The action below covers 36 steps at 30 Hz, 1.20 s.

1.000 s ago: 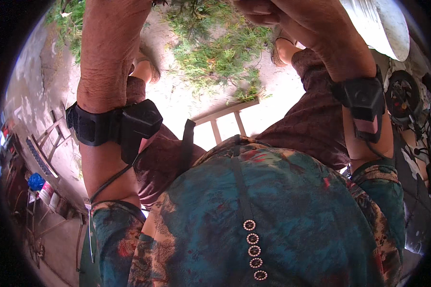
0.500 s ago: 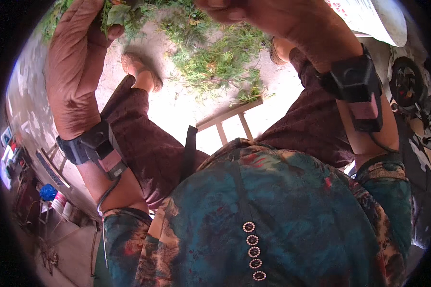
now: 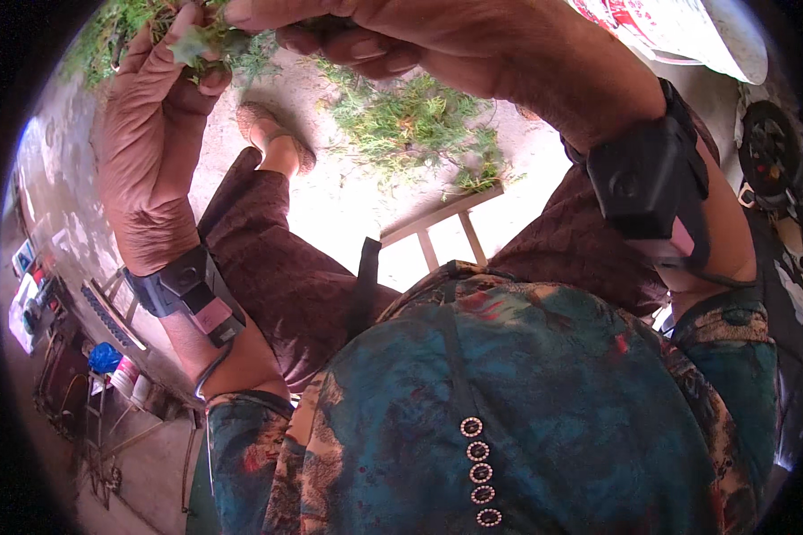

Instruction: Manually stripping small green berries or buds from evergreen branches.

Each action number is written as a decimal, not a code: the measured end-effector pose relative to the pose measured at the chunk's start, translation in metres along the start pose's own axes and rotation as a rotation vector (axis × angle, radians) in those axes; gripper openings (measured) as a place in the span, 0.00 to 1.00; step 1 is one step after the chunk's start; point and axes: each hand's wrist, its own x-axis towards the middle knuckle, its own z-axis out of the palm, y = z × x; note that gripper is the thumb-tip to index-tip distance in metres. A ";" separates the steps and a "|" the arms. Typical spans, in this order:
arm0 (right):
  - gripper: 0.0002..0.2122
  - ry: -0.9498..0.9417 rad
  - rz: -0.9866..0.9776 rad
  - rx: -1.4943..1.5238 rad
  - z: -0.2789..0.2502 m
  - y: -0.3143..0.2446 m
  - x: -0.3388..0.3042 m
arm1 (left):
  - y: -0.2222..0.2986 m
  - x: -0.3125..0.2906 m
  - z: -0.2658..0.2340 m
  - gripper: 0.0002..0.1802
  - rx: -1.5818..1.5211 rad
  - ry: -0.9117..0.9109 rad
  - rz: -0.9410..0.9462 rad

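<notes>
My left hand (image 3: 156, 125) is closed round a sprig of feathery green foliage (image 3: 207, 40) at the upper left. From the right, my right hand (image 3: 401, 40) reaches across to the same sprig. Its thumb and forefinger are at the stem beside my left fingers, and the other fingers curl under. Whether the right fingertips pinch a piece is partly hidden by the leaves and the picture's edge. Below and beyond my hands, a loose heap of similar green sprigs (image 3: 410, 125) lies on the pale floor between my feet.
A wooden frame with slats (image 3: 446, 227) shows between my thighs. A white bucket-like container (image 3: 687, 36) stands at the upper right, near a dark wheel (image 3: 770, 147). At the far left are a blue bundle (image 3: 105, 358) and metal frames by a worn wall.
My right hand has moved left and come up to the foliage in my left hand. My left hand has stayed nearly in place, still holding the sprig.
</notes>
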 end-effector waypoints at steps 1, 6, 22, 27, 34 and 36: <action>0.14 0.099 -0.077 -0.137 0.008 -0.004 -0.003 | 0.003 0.002 0.003 0.16 0.047 0.008 -0.024; 0.14 0.230 -0.116 -0.473 0.004 0.006 0.009 | -0.006 -0.003 0.038 0.15 0.179 0.062 -0.073; 0.10 0.242 0.004 -0.025 0.002 -0.002 0.002 | -0.004 -0.005 0.048 0.06 0.089 0.183 -0.071; 0.11 0.252 -0.032 0.229 -0.003 0.001 0.001 | -0.002 -0.008 0.051 0.06 0.025 0.158 -0.066; 0.10 0.273 0.080 0.086 0.000 0.015 -0.003 | -0.008 -0.008 0.058 0.07 -0.120 0.124 -0.069; 0.10 0.271 0.071 0.005 -0.006 0.011 0.000 | -0.008 -0.008 0.065 0.08 -0.157 0.160 -0.071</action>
